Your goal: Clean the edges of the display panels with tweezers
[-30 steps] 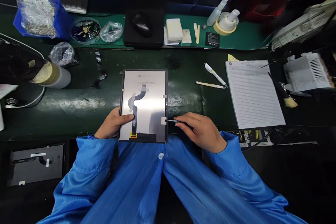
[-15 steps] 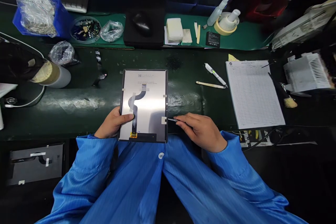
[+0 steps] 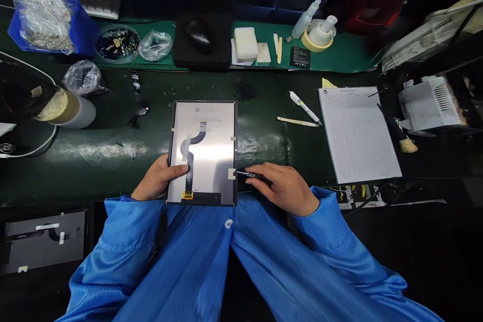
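Observation:
A tablet display panel (image 3: 215, 156), its silvery back facing up, is tilted at the bench's near edge. My left hand (image 3: 156, 178) grips its left side, the thumb resting over the dark flex cable (image 3: 189, 178) and the fingers underneath out of sight. In my right hand (image 3: 285, 186) is a pair of metal tweezers (image 3: 249, 174), pinched between thumb and fingers. Their tip meets the panel's right edge beside a pale piece of tape (image 3: 231, 174). Whether the tips hold the tape cannot be made out.
Right of the panel lie a white marker (image 3: 304, 107), a thin stick (image 3: 297, 122) and a paper form stack (image 3: 358, 136). A second display panel (image 3: 45, 246) lies low at left. Along the back stand a blue parts bin (image 3: 83, 25), a mouse (image 3: 198, 35) and a tape roll (image 3: 319, 40).
The whole view has shifted slightly, moving things leftward. More of the tweezers shows in my right hand now, their tip still at the panel's right edge. My left hand keeps its hold.

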A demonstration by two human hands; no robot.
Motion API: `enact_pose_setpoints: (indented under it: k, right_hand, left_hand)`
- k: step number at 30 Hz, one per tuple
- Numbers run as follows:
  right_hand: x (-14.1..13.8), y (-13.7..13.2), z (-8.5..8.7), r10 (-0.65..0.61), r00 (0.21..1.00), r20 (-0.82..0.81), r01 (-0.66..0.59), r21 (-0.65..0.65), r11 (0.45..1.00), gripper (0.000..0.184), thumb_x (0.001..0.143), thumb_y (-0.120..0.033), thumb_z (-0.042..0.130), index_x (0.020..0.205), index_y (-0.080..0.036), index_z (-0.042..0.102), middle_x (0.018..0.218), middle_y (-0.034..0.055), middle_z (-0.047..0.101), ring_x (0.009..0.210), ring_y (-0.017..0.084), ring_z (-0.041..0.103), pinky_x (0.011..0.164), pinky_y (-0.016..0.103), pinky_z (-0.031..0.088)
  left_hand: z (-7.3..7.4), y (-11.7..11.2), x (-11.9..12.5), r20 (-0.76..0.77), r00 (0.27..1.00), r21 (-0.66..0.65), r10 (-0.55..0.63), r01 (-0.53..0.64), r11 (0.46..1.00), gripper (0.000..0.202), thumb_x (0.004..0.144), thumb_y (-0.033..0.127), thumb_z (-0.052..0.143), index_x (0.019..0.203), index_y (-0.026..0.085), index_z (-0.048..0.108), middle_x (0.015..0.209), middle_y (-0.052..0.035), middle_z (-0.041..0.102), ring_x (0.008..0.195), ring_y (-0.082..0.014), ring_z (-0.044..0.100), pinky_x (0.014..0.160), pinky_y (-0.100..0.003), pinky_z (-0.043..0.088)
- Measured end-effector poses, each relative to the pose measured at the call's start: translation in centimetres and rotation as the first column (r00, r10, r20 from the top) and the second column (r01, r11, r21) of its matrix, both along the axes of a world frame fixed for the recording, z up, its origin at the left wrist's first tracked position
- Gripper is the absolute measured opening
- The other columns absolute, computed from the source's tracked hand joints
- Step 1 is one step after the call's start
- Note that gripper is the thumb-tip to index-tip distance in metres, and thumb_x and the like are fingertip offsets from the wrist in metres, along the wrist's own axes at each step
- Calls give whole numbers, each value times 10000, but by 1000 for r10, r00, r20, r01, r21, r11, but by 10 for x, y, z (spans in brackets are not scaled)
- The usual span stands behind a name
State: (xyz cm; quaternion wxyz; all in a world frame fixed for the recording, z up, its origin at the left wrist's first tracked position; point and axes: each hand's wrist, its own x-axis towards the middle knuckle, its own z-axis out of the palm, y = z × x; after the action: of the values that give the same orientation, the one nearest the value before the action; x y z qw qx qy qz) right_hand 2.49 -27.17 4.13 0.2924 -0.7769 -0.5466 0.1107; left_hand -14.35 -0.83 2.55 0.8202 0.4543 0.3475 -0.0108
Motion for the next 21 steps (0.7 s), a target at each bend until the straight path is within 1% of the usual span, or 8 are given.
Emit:
enact_pose_setpoints:
  k: [3, 6, 12, 15, 18, 19, 21]
  right_hand:
    - [1, 0, 0, 23, 1000, 0, -23, 8, 1000, 200, 1014, -265, 618, 1177, -316, 721, 939, 20, 800, 748, 220, 759, 654, 370, 645]
    - [4, -1, 3, 44, 999, -18, -44, 14, 999, 208, 1018, -270, 612, 1179, -329, 730, 929, 11, 802, 762, 216, 761, 667, 367, 643]
    - [7, -7, 8, 116, 992, -59, -115, 20, 993, 253, 1018, -282, 617, 1228, -387, 711, 928, -6, 801, 769, 211, 761, 649, 361, 634]
    - [8, -10, 11, 141, 986, -90, -140, 20, 990, 274, 1024, -282, 607, 1248, -410, 698, 962, -15, 804, 779, 209, 761, 671, 366, 640]
    - [8, -11, 12, 175, 978, -114, -173, 23, 985, 275, 1024, -276, 605, 1248, -403, 699, 986, -10, 802, 797, 211, 761, 693, 366, 643]
    - [8, -11, 12, 172, 978, -116, -170, 21, 985, 274, 1026, -275, 599, 1248, -401, 700, 987, -7, 800, 806, 213, 761, 698, 367, 643]
    - [7, -10, 10, 126, 986, -106, -125, 11, 992, 281, 1035, -271, 574, 1251, -402, 697, 968, -3, 796, 805, 220, 760, 689, 371, 643]
  left_hand:
    - [1, 0, 0, -4, 1000, 2, -10, 10, 1000, 502, 568, 302, 970, 934, 111, 685, 753, -44, 746, 630, -180, 688, 589, -242, 582]
    - [1, 1, 0, -4, 1000, 4, -8, 8, 1000, 494, 580, 304, 963, 941, 110, 688, 771, -50, 753, 622, -183, 686, 590, -250, 580]
    - [-1, 1, -1, -1, 1000, 8, -18, 18, 1000, 511, 576, 324, 963, 960, 85, 724, 782, -64, 757, 697, -207, 718, 604, -238, 584]
    - [-1, 1, -1, 1, 1000, -8, -14, 14, 1000, 534, 566, 327, 972, 970, 82, 724, 771, -60, 754, 642, -183, 697, 591, -233, 580]
    - [-1, 1, 0, 9, 1000, -8, -18, 18, 1000, 528, 571, 331, 972, 962, 82, 720, 778, -65, 757, 613, -174, 686, 595, -235, 579]
    - [-2, 1, 0, 15, 1000, -4, -20, 21, 1000, 520, 574, 331, 970, 956, 83, 720, 786, -68, 759, 621, -178, 691, 600, -235, 579]
    - [-2, 1, -1, 28, 999, 6, -24, 23, 1000, 499, 587, 329, 965, 948, 86, 721, 801, -71, 762, 639, -181, 699, 611, -233, 579]
